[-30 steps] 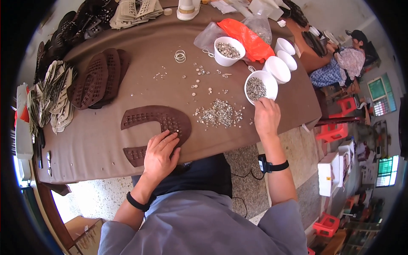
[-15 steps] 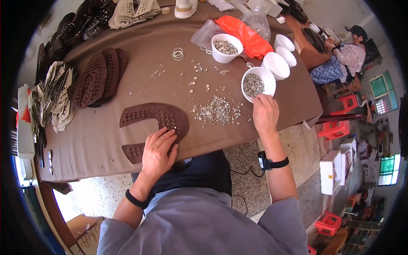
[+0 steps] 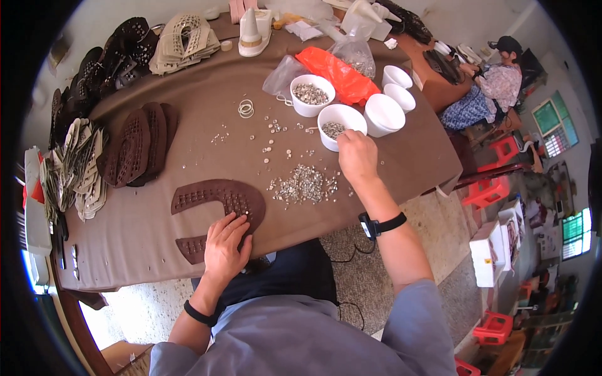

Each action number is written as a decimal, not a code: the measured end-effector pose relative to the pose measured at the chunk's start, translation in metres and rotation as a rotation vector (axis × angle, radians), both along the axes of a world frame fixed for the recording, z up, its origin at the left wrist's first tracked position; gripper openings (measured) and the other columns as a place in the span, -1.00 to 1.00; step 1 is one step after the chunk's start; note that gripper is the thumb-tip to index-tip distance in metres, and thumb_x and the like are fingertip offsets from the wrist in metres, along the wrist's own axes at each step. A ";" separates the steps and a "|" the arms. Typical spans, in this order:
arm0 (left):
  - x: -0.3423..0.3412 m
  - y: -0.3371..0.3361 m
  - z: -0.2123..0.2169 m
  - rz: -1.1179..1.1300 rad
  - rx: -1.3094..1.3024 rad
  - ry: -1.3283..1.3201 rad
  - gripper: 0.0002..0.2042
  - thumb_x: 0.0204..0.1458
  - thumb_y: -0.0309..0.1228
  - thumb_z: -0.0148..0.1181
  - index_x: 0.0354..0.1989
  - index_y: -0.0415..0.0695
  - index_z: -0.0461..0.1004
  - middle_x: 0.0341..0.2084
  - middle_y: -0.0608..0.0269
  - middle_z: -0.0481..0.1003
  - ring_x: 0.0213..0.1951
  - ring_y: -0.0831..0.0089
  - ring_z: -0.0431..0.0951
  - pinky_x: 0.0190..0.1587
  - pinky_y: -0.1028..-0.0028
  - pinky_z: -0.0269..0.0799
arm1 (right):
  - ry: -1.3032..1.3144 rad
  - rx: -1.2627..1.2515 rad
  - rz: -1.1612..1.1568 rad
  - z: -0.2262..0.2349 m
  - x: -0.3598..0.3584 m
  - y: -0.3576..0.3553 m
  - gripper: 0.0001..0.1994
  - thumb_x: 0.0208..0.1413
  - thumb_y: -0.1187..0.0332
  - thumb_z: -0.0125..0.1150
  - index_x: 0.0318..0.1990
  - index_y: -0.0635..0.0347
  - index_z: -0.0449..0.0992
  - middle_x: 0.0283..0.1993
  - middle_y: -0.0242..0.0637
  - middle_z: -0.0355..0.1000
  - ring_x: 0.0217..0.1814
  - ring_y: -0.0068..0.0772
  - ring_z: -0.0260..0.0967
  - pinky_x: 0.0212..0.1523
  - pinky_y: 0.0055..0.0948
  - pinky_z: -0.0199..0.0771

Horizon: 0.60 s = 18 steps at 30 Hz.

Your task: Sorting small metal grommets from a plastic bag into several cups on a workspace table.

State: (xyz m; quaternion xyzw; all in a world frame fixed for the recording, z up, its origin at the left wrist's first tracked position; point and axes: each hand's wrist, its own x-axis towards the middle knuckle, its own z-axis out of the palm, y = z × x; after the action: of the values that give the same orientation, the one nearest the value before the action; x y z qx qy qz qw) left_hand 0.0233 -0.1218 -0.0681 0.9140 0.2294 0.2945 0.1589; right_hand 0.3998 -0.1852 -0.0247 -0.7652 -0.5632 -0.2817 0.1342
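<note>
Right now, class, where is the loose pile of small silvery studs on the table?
In the head view, the pile of studs lies on the brown table, right of the horseshoe-shaped brown piece and just below the white bowl that the right hand reaches into.

Brown-covered desk (image 3: 188,250) stood on a speckled floor (image 3: 351,250). Red plastic stools (image 3: 489,188) sat at right; barred windows (image 3: 552,128) admitted daylight. Pale wall (image 3: 125,12) behind.

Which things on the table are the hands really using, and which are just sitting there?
In use:
left hand pressing on the brown horseshoe-shaped piece
right hand reaching into the white bowl of small metal bits
loose pile of metal bits

Just lying about:
stacks of brown and cream pieces
empty white bowls
orange bag
</note>
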 end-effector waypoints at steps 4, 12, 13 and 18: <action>0.003 0.001 0.002 -0.008 0.000 -0.006 -0.73 -0.06 -0.50 0.40 -0.13 -0.20 0.66 0.01 0.16 0.64 0.16 0.09 0.56 0.19 0.11 0.44 | 0.079 -0.038 0.007 0.004 0.014 0.003 -0.94 0.00 0.45 0.31 -0.36 0.17 0.64 -0.27 -0.24 0.56 -0.17 -0.13 0.56 -0.16 -0.16 0.59; 0.002 0.000 0.003 0.003 0.004 0.031 -0.72 -0.08 -0.50 0.41 -0.13 -0.20 0.65 0.01 0.15 0.64 0.17 0.08 0.55 0.21 0.09 0.43 | 0.240 0.140 -0.306 0.047 0.059 -0.038 -0.74 0.03 0.26 0.50 -0.18 0.18 0.65 -0.09 -0.22 0.56 -0.05 -0.09 0.57 -0.07 -0.12 0.59; 0.002 0.000 0.004 0.010 0.008 0.036 -0.72 -0.08 -0.50 0.41 -0.13 -0.19 0.65 0.02 0.15 0.64 0.17 0.08 0.55 0.21 0.08 0.43 | 0.245 0.136 -0.307 0.045 0.070 -0.043 -0.74 0.03 0.26 0.50 -0.18 0.18 0.65 -0.09 -0.22 0.56 -0.05 -0.09 0.57 -0.07 -0.12 0.59; 0.006 0.000 0.003 0.009 -0.001 0.044 -0.71 -0.09 -0.51 0.40 -0.13 -0.18 0.65 0.02 0.16 0.63 0.17 0.08 0.55 0.21 0.07 0.43 | 0.265 -0.033 -0.249 0.018 0.113 -0.063 -0.85 0.10 0.37 0.42 -0.22 0.20 0.62 -0.14 -0.19 0.54 -0.13 -0.01 0.57 -0.12 -0.06 0.59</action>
State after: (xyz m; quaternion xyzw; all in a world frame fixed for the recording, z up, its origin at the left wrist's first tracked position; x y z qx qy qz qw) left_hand 0.0294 -0.1216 -0.0646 0.9191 0.2369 0.2751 0.1529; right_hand 0.5125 -0.2483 -0.0064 -0.8614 -0.4462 -0.1835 0.1589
